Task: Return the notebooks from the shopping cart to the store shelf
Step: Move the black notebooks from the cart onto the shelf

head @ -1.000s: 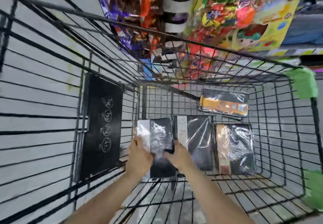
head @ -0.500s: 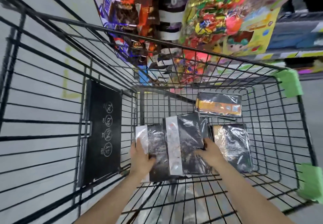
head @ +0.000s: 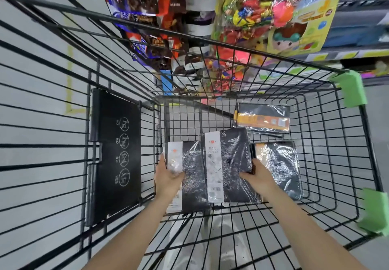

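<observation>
Down inside the wire shopping cart (head: 315, 185), both hands are at work on shrink-wrapped black notebooks. The left hand (head: 168, 178) grips the left notebook (head: 190, 177) by its white-banded edge: the thumb lies curled over the band on top, while the other fingers are hidden beneath the cover. The right hand (head: 257, 178) holds the second notebook (head: 228, 164) at its right edge, thumb pressed flat across the glossy wrap, the remaining fingers tucked out of sight under it. This second notebook sits between the two thumbs and overlaps the right side of the first. Just beyond the right hand's knuckles, a third notebook (head: 280, 168) lies flat on the cart floor, not touched. Farther ahead of the fingertips, an orange-banded notebook (head: 263, 120) leans against the cart's front wall. Beside the left wrist, a black sign panel (head: 115, 153) hangs on the cart's side.
</observation>
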Action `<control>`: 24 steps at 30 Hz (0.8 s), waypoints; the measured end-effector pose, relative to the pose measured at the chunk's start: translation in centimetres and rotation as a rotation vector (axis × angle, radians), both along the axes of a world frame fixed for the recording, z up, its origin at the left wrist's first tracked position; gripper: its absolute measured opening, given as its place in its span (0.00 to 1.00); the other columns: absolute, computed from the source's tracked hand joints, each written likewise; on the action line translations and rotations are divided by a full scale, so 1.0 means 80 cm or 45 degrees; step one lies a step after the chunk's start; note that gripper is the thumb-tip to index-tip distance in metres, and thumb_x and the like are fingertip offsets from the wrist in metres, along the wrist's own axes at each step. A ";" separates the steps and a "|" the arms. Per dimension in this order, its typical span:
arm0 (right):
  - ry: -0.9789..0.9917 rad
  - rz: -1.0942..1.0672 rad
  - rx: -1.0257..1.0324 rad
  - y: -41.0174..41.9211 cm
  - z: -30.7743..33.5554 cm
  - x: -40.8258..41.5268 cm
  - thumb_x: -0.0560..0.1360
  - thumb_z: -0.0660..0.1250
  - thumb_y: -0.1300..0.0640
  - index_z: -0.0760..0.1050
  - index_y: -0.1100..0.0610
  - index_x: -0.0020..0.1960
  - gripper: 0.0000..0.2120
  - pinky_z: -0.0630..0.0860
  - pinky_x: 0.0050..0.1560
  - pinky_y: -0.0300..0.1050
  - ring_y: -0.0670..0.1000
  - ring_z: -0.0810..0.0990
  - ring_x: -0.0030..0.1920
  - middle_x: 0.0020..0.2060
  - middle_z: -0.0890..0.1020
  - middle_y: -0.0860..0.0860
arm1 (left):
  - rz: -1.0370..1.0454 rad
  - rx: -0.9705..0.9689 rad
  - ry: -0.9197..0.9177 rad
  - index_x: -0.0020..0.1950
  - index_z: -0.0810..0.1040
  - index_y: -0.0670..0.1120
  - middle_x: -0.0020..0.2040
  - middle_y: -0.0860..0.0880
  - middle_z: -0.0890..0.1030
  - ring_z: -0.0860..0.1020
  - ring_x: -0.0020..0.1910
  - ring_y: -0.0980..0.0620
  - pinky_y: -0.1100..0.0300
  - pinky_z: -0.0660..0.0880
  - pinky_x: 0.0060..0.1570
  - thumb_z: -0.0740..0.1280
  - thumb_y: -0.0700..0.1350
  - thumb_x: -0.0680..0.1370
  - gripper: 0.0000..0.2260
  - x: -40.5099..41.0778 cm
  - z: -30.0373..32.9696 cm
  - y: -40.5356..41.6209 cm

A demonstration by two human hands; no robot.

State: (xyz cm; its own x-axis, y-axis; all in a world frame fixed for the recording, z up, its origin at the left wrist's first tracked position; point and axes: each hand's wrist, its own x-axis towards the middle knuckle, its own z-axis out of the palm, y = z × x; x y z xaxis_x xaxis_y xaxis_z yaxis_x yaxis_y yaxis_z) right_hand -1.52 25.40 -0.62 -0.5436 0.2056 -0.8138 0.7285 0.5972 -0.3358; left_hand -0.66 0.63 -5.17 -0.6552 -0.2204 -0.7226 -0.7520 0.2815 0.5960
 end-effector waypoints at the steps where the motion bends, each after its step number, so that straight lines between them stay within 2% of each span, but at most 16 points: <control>1: -0.008 0.004 0.006 0.000 -0.001 -0.002 0.74 0.67 0.57 0.62 0.59 0.68 0.26 0.79 0.45 0.53 0.55 0.80 0.41 0.55 0.77 0.56 | -0.012 -0.001 -0.007 0.77 0.51 0.47 0.69 0.53 0.66 0.73 0.36 0.62 0.77 0.71 0.30 0.72 0.35 0.71 0.41 0.000 -0.003 -0.001; 2: -0.022 0.011 0.010 -0.001 -0.001 -0.003 0.75 0.66 0.57 0.60 0.59 0.70 0.27 0.78 0.46 0.53 0.57 0.81 0.45 0.59 0.76 0.57 | -0.009 0.019 -0.028 0.77 0.51 0.48 0.67 0.54 0.67 0.73 0.34 0.61 0.74 0.73 0.30 0.71 0.34 0.72 0.40 -0.002 0.001 -0.001; 3: -0.033 0.014 0.005 -0.003 0.001 -0.004 0.75 0.66 0.57 0.58 0.59 0.71 0.28 0.78 0.45 0.51 0.59 0.81 0.48 0.62 0.74 0.58 | 0.020 0.046 -0.040 0.76 0.51 0.48 0.62 0.55 0.68 0.75 0.35 0.58 0.69 0.76 0.35 0.70 0.34 0.72 0.39 -0.004 0.004 -0.002; 5: -0.048 0.007 -0.004 -0.005 0.001 -0.005 0.76 0.65 0.57 0.56 0.59 0.72 0.29 0.77 0.41 0.48 0.61 0.80 0.52 0.65 0.72 0.60 | 0.088 0.073 -0.076 0.75 0.57 0.47 0.60 0.54 0.72 0.77 0.44 0.53 0.60 0.76 0.48 0.68 0.33 0.73 0.34 -0.009 0.007 -0.010; 6: -0.051 -0.001 -0.002 -0.006 0.001 -0.005 0.76 0.65 0.57 0.55 0.59 0.73 0.30 0.77 0.44 0.48 0.61 0.79 0.55 0.66 0.71 0.61 | 0.119 0.070 -0.103 0.72 0.62 0.45 0.58 0.52 0.76 0.78 0.47 0.52 0.58 0.75 0.50 0.69 0.34 0.73 0.30 -0.011 0.008 -0.014; 7: -0.045 -0.006 -0.004 -0.006 0.001 -0.005 0.76 0.65 0.57 0.55 0.59 0.73 0.31 0.78 0.45 0.48 0.61 0.80 0.54 0.67 0.70 0.61 | 0.131 0.077 -0.128 0.70 0.66 0.44 0.55 0.50 0.78 0.78 0.47 0.52 0.58 0.74 0.51 0.69 0.36 0.73 0.26 -0.012 0.006 -0.019; 8: -0.045 -0.011 -0.015 -0.005 -0.001 -0.004 0.76 0.65 0.56 0.55 0.59 0.73 0.31 0.78 0.41 0.45 0.58 0.82 0.47 0.67 0.70 0.61 | 0.118 0.089 -0.151 0.68 0.68 0.42 0.52 0.50 0.79 0.77 0.46 0.53 0.58 0.73 0.51 0.69 0.37 0.74 0.23 -0.012 0.006 -0.021; 9: -0.047 -0.026 -0.036 -0.003 -0.004 -0.003 0.76 0.66 0.56 0.56 0.58 0.73 0.30 0.77 0.33 0.40 0.53 0.81 0.39 0.66 0.71 0.61 | 0.097 0.118 -0.166 0.68 0.69 0.42 0.53 0.50 0.79 0.77 0.48 0.53 0.58 0.72 0.53 0.69 0.38 0.74 0.23 -0.013 0.009 -0.021; 10: -0.051 -0.040 -0.061 -0.002 -0.004 -0.002 0.75 0.66 0.56 0.57 0.58 0.72 0.30 0.73 0.27 0.36 0.50 0.78 0.35 0.65 0.72 0.61 | 0.064 0.148 -0.178 0.69 0.67 0.43 0.58 0.51 0.77 0.76 0.52 0.52 0.57 0.70 0.56 0.68 0.38 0.74 0.24 -0.013 0.016 -0.020; 11: -0.032 -0.045 -0.079 0.000 -0.003 -0.001 0.75 0.66 0.57 0.57 0.58 0.72 0.29 0.71 0.27 0.34 0.49 0.78 0.36 0.64 0.73 0.59 | 0.021 0.185 -0.183 0.71 0.64 0.45 0.63 0.54 0.72 0.74 0.57 0.51 0.55 0.68 0.59 0.68 0.37 0.75 0.26 -0.012 0.020 -0.018; 13: -0.027 -0.077 -0.154 0.004 0.007 0.001 0.74 0.66 0.61 0.59 0.58 0.71 0.29 0.72 0.33 0.33 0.47 0.79 0.41 0.59 0.76 0.56 | -0.068 0.280 -0.194 0.75 0.56 0.49 0.60 0.56 0.66 0.69 0.60 0.52 0.56 0.66 0.60 0.65 0.34 0.75 0.32 -0.006 0.038 -0.011; 15: -0.028 -0.128 -0.272 0.007 0.021 0.005 0.72 0.66 0.67 0.60 0.55 0.71 0.30 0.77 0.40 0.38 0.47 0.80 0.45 0.55 0.77 0.52 | -0.118 0.318 -0.169 0.76 0.52 0.51 0.64 0.52 0.69 0.70 0.59 0.52 0.58 0.67 0.59 0.64 0.31 0.75 0.35 0.000 0.048 -0.007; 18: 0.094 -0.184 -0.284 0.005 0.054 0.009 0.73 0.65 0.68 0.60 0.49 0.70 0.30 0.77 0.54 0.46 0.52 0.77 0.55 0.59 0.76 0.51 | -0.180 0.302 -0.065 0.76 0.49 0.57 0.68 0.48 0.72 0.73 0.62 0.50 0.57 0.70 0.61 0.63 0.30 0.76 0.38 0.001 0.069 -0.003; 20: 0.217 -0.232 -0.252 0.005 0.083 0.010 0.75 0.63 0.67 0.62 0.50 0.70 0.27 0.79 0.53 0.50 0.52 0.79 0.51 0.55 0.77 0.50 | -0.235 0.300 0.004 0.75 0.45 0.59 0.69 0.48 0.71 0.73 0.63 0.51 0.60 0.69 0.61 0.62 0.31 0.76 0.39 -0.005 0.094 0.000; 22: 0.299 -0.288 -0.255 0.012 0.112 0.014 0.76 0.62 0.66 0.64 0.50 0.68 0.24 0.80 0.49 0.50 0.52 0.79 0.46 0.51 0.77 0.49 | -0.320 0.277 0.101 0.75 0.44 0.58 0.71 0.52 0.65 0.69 0.66 0.55 0.63 0.66 0.63 0.62 0.32 0.77 0.39 -0.010 0.127 0.001; 24: 0.376 -0.289 -0.235 0.025 0.142 0.020 0.76 0.62 0.64 0.64 0.48 0.68 0.24 0.78 0.54 0.53 0.53 0.79 0.52 0.57 0.77 0.49 | -0.420 0.229 0.223 0.76 0.44 0.54 0.71 0.56 0.59 0.67 0.63 0.62 0.73 0.63 0.60 0.62 0.32 0.77 0.37 -0.016 0.163 0.003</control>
State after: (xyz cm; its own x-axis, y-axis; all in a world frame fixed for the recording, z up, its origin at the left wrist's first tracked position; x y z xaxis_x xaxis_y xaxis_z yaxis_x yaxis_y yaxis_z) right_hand 0.05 27.36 10.72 -0.7168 0.2120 -0.6643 0.6911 0.3429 -0.6363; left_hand -1.92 0.88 7.83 -0.7859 0.1416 -0.6020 -0.5219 0.3704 0.7684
